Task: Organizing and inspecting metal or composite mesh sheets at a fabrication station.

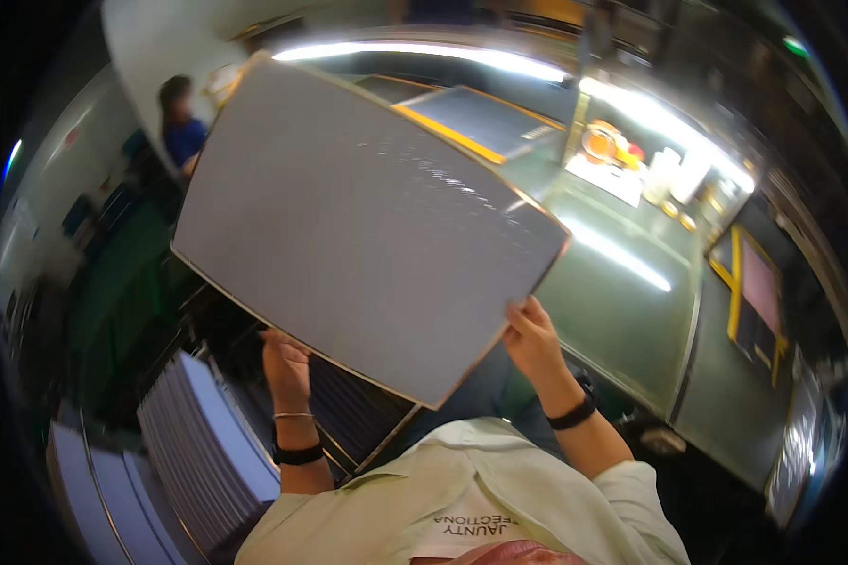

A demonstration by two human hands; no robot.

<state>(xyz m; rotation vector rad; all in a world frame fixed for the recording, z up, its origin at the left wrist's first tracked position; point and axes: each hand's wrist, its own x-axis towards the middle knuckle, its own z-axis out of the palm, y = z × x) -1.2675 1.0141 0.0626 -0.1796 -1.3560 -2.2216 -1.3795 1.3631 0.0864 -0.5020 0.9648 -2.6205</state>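
A large grey rectangular panel (339, 226) with a thin copper-coloured edge is held up tilted in front of me. Bright streaks of reflected light cross its upper right part. My left hand (286, 365) grips the panel's lower left edge, its fingertips partly hidden at the rim. At the right corner, my right hand (531, 331) pinches the short right edge between thumb and fingers. Black bands circle both wrists, and a thin bracelet is on the left one.
A green-topped bench (622, 320) spans the right, with a yellow-edged framed panel (490, 122) on its far part. A yellow-edged frame (754, 292) lies farther right. Racked bluish panels (207, 424) stand at lower left. A person in blue (181, 132) is at far left.
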